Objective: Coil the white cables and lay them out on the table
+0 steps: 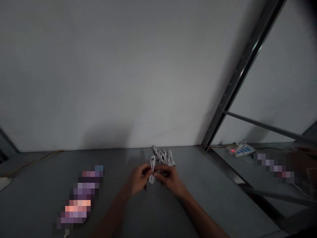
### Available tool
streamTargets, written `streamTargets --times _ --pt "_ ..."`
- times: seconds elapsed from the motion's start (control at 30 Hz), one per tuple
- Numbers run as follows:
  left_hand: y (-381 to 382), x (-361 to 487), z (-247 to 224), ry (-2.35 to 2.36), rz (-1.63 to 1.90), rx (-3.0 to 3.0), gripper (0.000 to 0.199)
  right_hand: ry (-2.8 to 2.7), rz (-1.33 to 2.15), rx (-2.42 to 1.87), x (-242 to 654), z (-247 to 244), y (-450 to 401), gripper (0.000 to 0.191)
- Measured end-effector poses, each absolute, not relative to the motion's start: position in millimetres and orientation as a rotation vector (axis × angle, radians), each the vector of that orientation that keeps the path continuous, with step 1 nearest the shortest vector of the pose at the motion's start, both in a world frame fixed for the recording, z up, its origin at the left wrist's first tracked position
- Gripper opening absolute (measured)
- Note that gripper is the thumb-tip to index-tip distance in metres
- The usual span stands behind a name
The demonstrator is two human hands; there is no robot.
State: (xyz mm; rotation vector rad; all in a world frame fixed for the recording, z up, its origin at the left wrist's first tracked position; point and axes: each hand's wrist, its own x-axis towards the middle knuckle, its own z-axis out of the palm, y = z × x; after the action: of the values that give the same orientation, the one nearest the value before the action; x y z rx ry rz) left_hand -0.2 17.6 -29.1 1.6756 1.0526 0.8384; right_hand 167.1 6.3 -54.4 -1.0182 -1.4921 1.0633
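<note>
A white cable, coiled into a long bundle, is held upright above the grey shelf by both hands. My left hand pinches its middle from the left side. From the right, my right hand closes its thumb and fingers on the same middle part. Loops of the cable stick out above and below the fingers. Just behind the right hand, several more bundled white cables lie in a row on the shelf, near the wall.
A pixelated object lies on the grey shelf at left. To the right, beyond a metal frame post, stand a white power strip with a red light and another pixelated object. A blurred hand shows at far right.
</note>
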Motion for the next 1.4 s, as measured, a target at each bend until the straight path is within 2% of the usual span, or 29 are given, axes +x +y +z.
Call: streamTargets --times 0.17,0.33,0.87,1.2,1.3,1.4 --pt "13.3 7.2 -30.5 1.117 0.876 1.696 0.03 -1.58 0.841 -1.006 167.5 -59.0 7.9 0.027" --pt "12.1 10.1 -34.9 1.09 0.902 1.634 0.034 -1.634 0.815 -1.024 169.6 -62.9 10.6 0.025" --pt "11.9 13.1 -41.5 1.291 0.943 1.661 0.028 -1.882 0.513 -1.052 170.2 -55.7 5.6 0.013" --pt "18.0 15.4 -49.7 1.241 0.86 1.428 0.043 -2.297 -0.085 -0.956 175.3 -53.9 -0.4 0.02" --pt "16.7 14.8 -46.4 1.275 0.854 1.506 0.041 -2.247 -0.022 -0.955 171.9 -54.8 -1.7 0.018" --pt "13.0 13.5 -39.3 1.278 0.87 1.69 0.033 -2.0 0.335 -1.013 165.9 -55.1 -0.5 0.022"
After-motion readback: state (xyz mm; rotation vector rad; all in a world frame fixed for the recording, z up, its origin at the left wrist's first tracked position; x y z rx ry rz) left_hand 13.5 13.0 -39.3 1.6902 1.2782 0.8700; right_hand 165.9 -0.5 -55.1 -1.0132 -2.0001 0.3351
